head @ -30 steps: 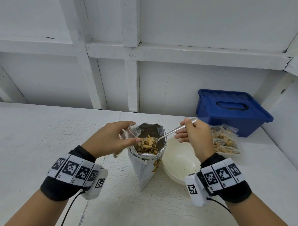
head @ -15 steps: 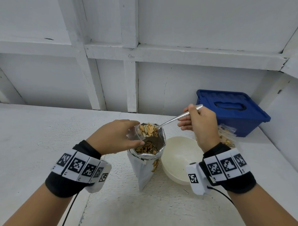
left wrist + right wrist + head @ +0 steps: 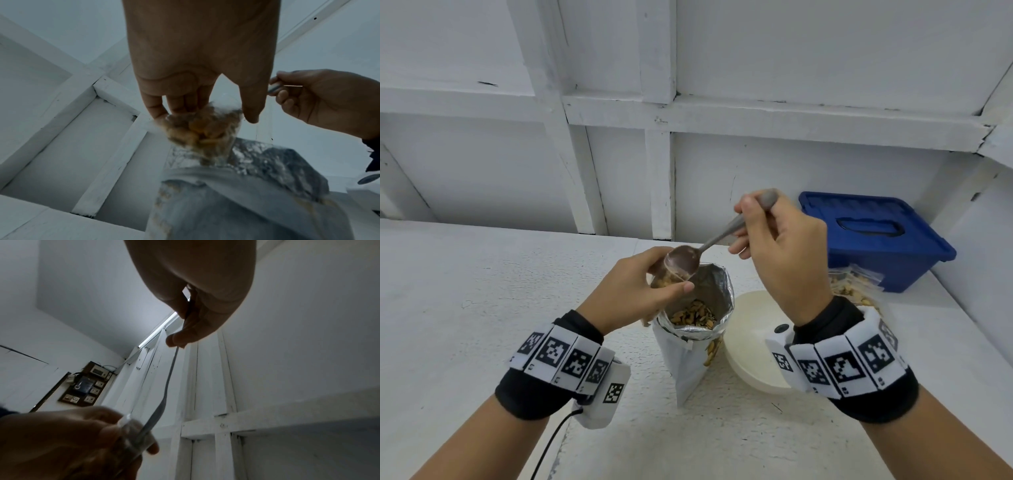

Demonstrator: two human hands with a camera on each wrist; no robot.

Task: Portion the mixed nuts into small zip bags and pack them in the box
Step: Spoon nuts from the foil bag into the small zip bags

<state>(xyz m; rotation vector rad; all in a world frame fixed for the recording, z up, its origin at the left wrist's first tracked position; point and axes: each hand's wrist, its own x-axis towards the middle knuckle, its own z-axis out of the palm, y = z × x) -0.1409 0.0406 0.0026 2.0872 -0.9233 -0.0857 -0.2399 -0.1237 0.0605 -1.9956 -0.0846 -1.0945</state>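
Spoon [image 3: 690, 257] emptied, tipped into small zip bag [image 3: 202, 129] (clear, nut-filled) — left hand [image 3: 635, 294] pinches bag, right hand [image 3: 780, 253] grips spoon.

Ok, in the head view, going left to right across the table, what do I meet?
Left hand holding the small zip bag → foil nut pouch → cream bowl → filled zip bags → blue box at far right.

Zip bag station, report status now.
Left hand holds small zip bag open above foil nut pouch. Right hand grips spoon, bowl tipped into the bag mouth. Blue box lid on. Nothing obstructing.
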